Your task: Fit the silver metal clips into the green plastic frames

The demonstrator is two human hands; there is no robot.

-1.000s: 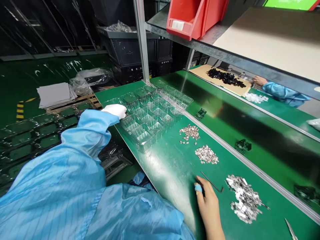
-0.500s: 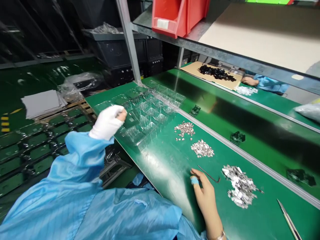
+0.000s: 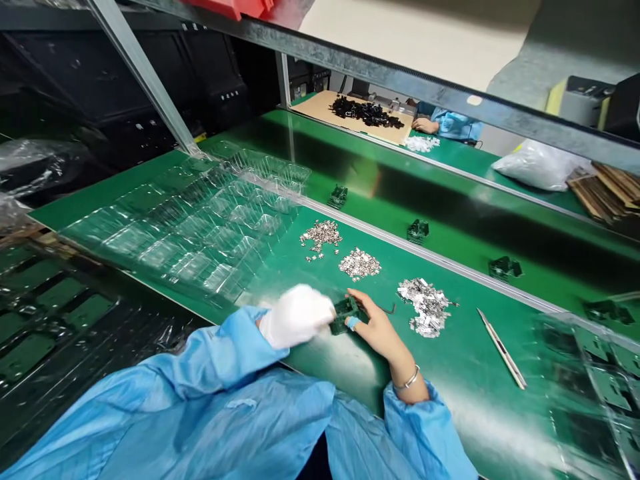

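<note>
My left hand (image 3: 300,315), in a white glove with bare fingertips, is closed on the near left side of a small dark part (image 3: 345,312), black or dark green with a complex outline. My right hand (image 3: 376,323) is bare, with blue tape round the thumb, and its thumb and forefinger grip the part's right side. The left hand is slightly blurred. Just behind the right hand lies a hex key (image 3: 391,309), partly covered. Past the hands are piles of small metal pieces (image 3: 359,264) and a larger pile of shiny metal clips (image 3: 425,307).
Clear plastic trays (image 3: 200,233) cover the table's left side; another clear tray (image 3: 575,400) lies at right. A utility knife (image 3: 501,348) rests nearby. Beyond the metal rail (image 3: 380,230), similar dark parts (image 3: 418,231) sit on a green belt. Across it shows a co-worker's hand (image 3: 425,125).
My left hand has come from over the clear tray to the front of my body, with a dark part now held between both hands. My right hand has closed on it. The view has turned right.
</note>
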